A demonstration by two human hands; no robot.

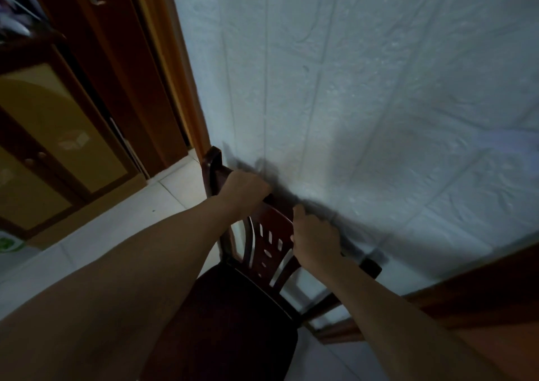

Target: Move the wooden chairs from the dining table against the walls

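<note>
Against the white textured wall, just right of the wooden door frame:

Item: wooden chair, dark red-brown with a dark seat, standing on the pale tiled floor, its back turned to the wall.

Position: the top rail of the chair back is sitting just beside the wall (whether it is touching cannot be told; a shadow is hiding the gap).

Long axis: the top rail is running from upper left to lower right, parallel to the wall.

Left hand: the grip is clamping over the left part of the top rail, fingers curling over the far side, forearm reaching straight forward.

Right hand: the grip is closing on the right part of the rail, thumb pointing up along it, wrist sitting lower and nearer the seat.

Bearing: the chair is lying directly ahead of and below both hands, the wall just beyond.

Judgement: the chair is looking nearly placed; any remaining push is going straight toward the wall.

Neighbour: a wooden cabinet is standing well to the left.
</note>
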